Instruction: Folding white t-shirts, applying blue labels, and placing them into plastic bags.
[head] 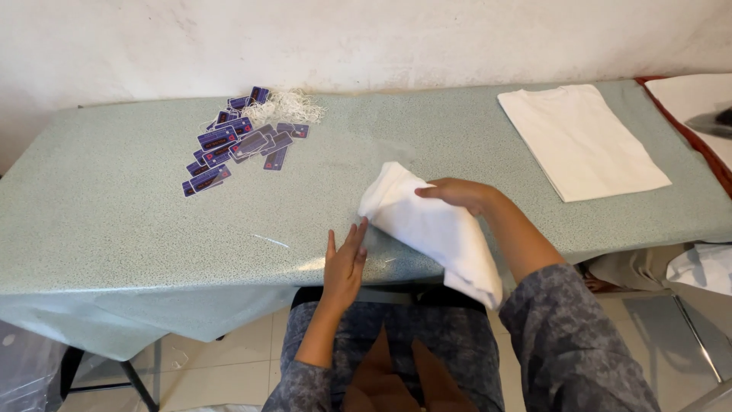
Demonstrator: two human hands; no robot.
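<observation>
Head view: right hand (461, 192) is gripping the top of a folded white cloth (438, 229), fingers closed over it, cloth lying at the near edge of the bench (114, 229) and drooping off. Left hand (345, 263) is lying flat, fingers open, touching the cloth's left side. Purple tags (236, 141) are piling near the far-left corner; 1 folded white shirt (583, 141) is lying near the far-right corner.

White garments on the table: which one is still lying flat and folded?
The folded white shirt at the far right, untouched. The other white cloth is bunched under the right hand.

Purple rectangular tags (236, 143) heaped, table's far left
</observation>
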